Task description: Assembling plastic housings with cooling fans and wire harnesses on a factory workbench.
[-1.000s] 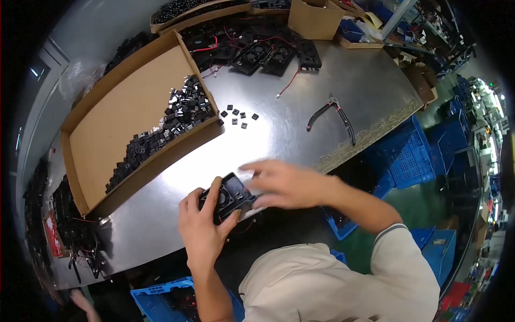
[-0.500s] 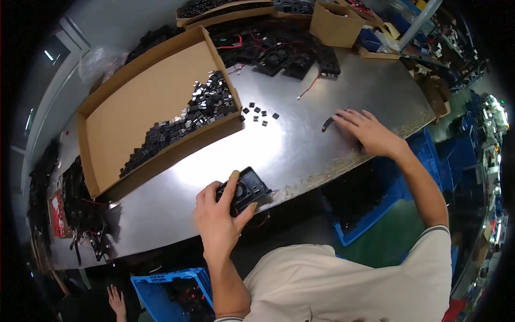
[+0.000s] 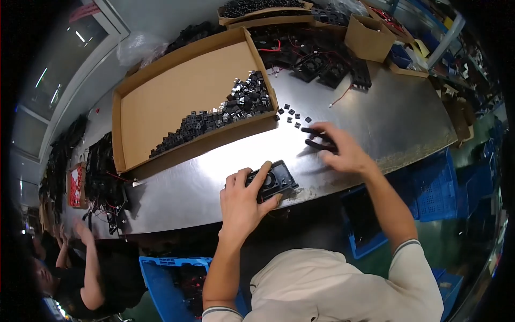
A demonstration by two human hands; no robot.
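My left hand (image 3: 242, 201) is closed around a black plastic housing (image 3: 278, 178) at the table's near edge. A round fan-like part shows inside the housing, next to my fingers. In my right hand (image 3: 343, 151) is a black two-pronged tool (image 3: 317, 144), its prongs apart and pointing left. The fingers are wrapped around its rear, so its exact kind is hidden. Just beyond the prongs, several small black square parts (image 3: 298, 116) lie loose on the metal table (image 3: 397, 112).
A shallow cardboard box (image 3: 177, 86) with a heap of small black parts stands to the left. Black fans (image 3: 332, 72) with red wires lie at the back. Blue crates (image 3: 437, 188) stand below the table. Another person (image 3: 88, 273) is at the lower left.
My right hand has picked up the black tool and moved left toward the loose square parts. My left hand still holds the housing. The whole view has shifted.
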